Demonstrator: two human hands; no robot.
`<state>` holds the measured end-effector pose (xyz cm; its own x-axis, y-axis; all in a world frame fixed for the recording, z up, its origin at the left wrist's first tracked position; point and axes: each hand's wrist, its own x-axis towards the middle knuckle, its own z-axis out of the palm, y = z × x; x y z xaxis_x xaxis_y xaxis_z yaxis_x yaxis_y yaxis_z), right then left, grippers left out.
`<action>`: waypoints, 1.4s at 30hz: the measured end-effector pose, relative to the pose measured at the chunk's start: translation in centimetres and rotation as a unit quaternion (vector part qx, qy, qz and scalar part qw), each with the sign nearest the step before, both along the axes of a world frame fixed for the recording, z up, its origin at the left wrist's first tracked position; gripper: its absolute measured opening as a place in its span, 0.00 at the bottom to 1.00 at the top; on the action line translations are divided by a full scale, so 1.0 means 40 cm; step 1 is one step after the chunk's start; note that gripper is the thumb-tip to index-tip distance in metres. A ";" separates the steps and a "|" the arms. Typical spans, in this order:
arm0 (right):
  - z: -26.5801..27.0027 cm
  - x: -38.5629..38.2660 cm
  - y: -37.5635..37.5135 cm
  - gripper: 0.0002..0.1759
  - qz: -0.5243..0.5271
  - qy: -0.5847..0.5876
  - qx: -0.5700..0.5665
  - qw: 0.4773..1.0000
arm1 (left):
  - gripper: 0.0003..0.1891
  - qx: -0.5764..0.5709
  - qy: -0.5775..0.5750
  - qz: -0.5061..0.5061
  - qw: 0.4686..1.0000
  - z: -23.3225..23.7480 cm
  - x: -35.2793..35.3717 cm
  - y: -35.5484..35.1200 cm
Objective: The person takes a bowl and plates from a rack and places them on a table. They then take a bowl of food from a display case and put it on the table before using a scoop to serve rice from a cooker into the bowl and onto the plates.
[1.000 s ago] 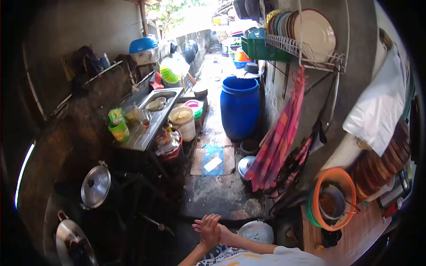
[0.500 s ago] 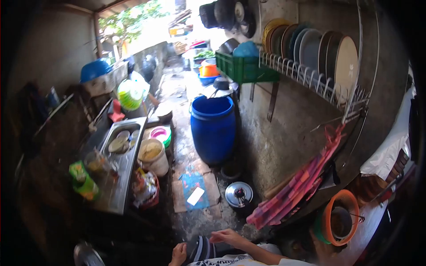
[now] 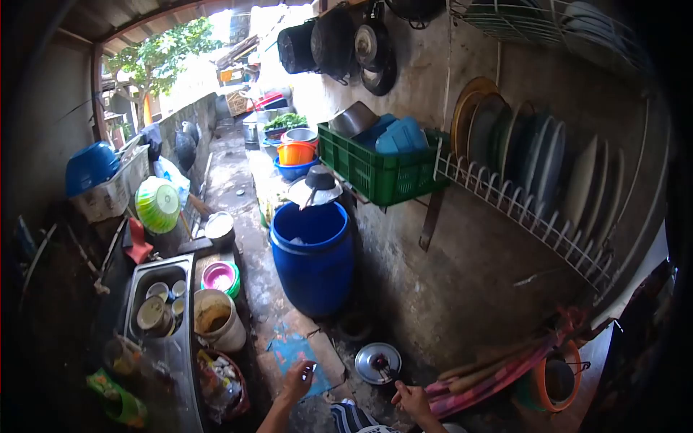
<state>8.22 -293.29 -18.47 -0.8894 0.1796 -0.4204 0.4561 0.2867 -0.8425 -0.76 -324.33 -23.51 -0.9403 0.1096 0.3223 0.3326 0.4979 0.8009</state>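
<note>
The person's two hands are apart, held low in front of the body. The left hand (image 3: 296, 380) shows against the blue mat (image 3: 288, 348) on the floor, with a scrap of white (image 3: 312, 367) at its fingers; whether it grips that, I can't tell. The right hand (image 3: 410, 398), fingers curled, is near the silver lid (image 3: 371, 353), between that and the pink checked cloth (image 3: 498, 379); its grasp is unclear. Beyond stands a blue barrel (image 3: 312, 278).

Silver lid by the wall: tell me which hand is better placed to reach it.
Right, most likely. In this view the right hand is close beside the silver lid, while the left hand is farther off, in front of the blue mat.
</note>
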 end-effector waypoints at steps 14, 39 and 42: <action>0.393 -0.607 -0.135 0.11 0.139 0.269 -0.011 0.953 | 0.11 0.043 0.136 -0.076 0.987 0.357 -0.593 0.015; 1.188 -1.422 -0.044 0.26 0.033 -0.287 0.443 0.849 | 0.14 0.198 0.352 -0.300 0.864 0.847 -1.196 0.024; 1.162 -1.425 0.000 0.29 0.005 -0.324 0.384 0.865 | 0.17 0.201 0.357 -0.322 0.853 0.825 -1.217 0.012</action>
<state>-48.79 -293.30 28.01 -0.5153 0.6210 -0.5906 0.7556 0.6544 0.0289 -49.43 -323.84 9.47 -0.2738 0.2752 0.9216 0.9084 -0.2407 0.3417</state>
